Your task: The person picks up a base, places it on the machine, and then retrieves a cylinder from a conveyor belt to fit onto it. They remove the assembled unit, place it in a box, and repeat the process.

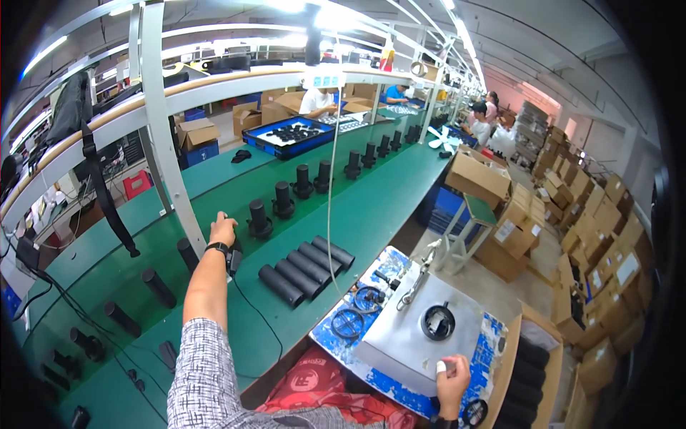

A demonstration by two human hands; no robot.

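Observation:
My left hand [223,230] is stretched over the green conveyor, fingers loosely bent and apart, with nothing visible in them. Right of it stands a black cylinder on a ringed base [259,219]; a plain black tube [187,253] is to its left, partly behind a post. Above the front edge of a grey metal box fixture [400,336], my right hand [453,382] is closed, fingers curled. Something small and white shows at a fingertip; whether it is held or worn I cannot tell. A round black ring fitting [438,322] sits on top of the fixture.
Several black tubes [304,272] lie side by side on the green ledge. Black wheel-shaped rings [348,323] lie on the worn blue bench. A carton of dark tubes [525,372] stands at right. A white post [166,129] and hanging cable [331,193] cross the workspace. People sit farther along.

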